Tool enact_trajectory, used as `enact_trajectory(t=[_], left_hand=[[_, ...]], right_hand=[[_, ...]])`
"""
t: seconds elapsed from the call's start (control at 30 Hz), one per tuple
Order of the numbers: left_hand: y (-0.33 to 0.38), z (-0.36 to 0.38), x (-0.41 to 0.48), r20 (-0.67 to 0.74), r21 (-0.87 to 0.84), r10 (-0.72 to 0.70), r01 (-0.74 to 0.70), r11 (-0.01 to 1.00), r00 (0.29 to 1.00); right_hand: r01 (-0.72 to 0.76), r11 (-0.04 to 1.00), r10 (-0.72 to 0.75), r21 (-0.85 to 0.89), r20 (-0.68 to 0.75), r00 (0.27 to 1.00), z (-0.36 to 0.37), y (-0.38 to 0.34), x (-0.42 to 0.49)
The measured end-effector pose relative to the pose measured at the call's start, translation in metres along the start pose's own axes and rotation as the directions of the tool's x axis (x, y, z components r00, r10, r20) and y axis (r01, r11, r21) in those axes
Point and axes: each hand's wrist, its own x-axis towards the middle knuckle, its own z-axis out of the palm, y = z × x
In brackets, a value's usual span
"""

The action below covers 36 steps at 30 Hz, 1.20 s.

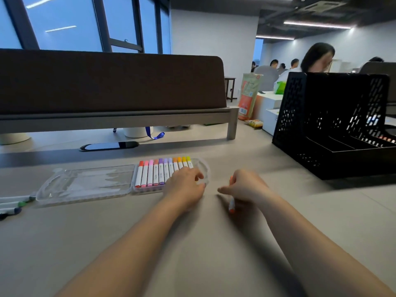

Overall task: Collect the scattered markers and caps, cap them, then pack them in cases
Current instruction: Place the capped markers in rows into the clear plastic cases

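Our left hand [186, 183] lies over the right end of the clear case [204, 168], fingers bent down onto the last markers and the rim. We cannot tell whether it pinches a marker or only presses, but we judge it is there to keep the light plastic tray from sliding while the next pen goes in. Our right hand [244, 187] hovers just beside it, low over the desk [192, 254], fingers curled round an orange marker [231, 205] that points down and toward us. Its orange end shows below the palm, and the hand hides the rest, so we cannot say from here whether it is capped. The row of markers [158, 172] lies side by side in the tray, caps away from us, running from red through pink and purple to yellow. That ordering probably explains why the orange one waits near the warm-coloured end. The case's lid [85, 183] is folded flat to the left, leaving the tray open for loading. A few loose markers [12, 205] with green and blue caps lie well apart at the desk's left edge, not yet gathered. A black file organizer [334, 125] stands to the right.
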Motion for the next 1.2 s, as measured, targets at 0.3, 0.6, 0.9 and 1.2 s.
enact_trajectory(t=[0.3, 0.6, 0.9, 1.2], left_hand=[[-0.044, -0.020, -0.020, -0.113, -0.028, -0.067, 0.064, 0.998, 0.991], [-0.080, -0.025, -0.027, -0.230, 0.071, -0.063, 0.082, 0.994, 0.971], [-0.084, -0.024, -0.021, -0.224, -0.049, -0.118, 0.109, 0.993, 0.967], [-0.083, -0.023, -0.021, -0.243, -0.056, -0.120, 0.110, 0.992, 0.963]], right_hand=[[-0.018, 0.961, 0.061, 0.277, -0.147, 0.987, 0.003, -0.005, -0.004], [0.086, 0.853, 0.018, 0.514, -0.194, 0.981, 0.033, -0.053, 0.044], [0.102, 0.956, -0.004, 0.274, -0.334, 0.943, 0.057, -0.072, 0.070], [0.121, 0.992, -0.096, 0.035, -0.410, 0.907, 0.055, -0.075, 0.064]])
